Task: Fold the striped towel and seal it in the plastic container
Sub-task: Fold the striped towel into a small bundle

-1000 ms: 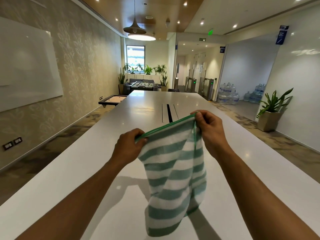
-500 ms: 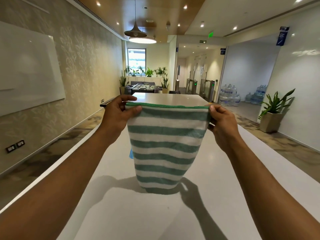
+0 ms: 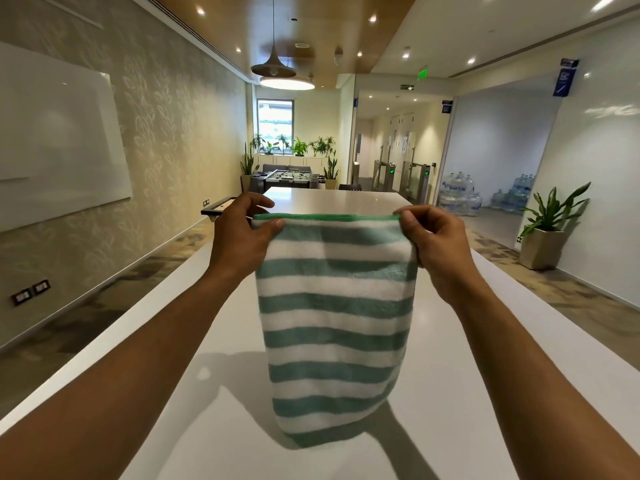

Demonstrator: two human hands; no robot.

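Note:
A green-and-white striped towel (image 3: 334, 317) hangs in the air above a long white table (image 3: 502, 341). My left hand (image 3: 242, 237) pinches its top left corner and my right hand (image 3: 433, 240) pinches its top right corner. The green-hemmed top edge is stretched flat between them. The towel's lower end hangs free, just above the tabletop. No plastic container shows; the towel hides the table behind it.
The table runs far ahead, with floor dropping away on both sides. A whiteboard (image 3: 59, 140) hangs on the left wall. A potted plant (image 3: 547, 230) stands at the right, water jugs (image 3: 460, 199) behind it. A foosball table (image 3: 287, 176) sits at the far end.
My hands have lifted the towel and pulled its top corners apart, so it went from a bunched, slanted hang to a flat spread. In the last half second it barely moved.

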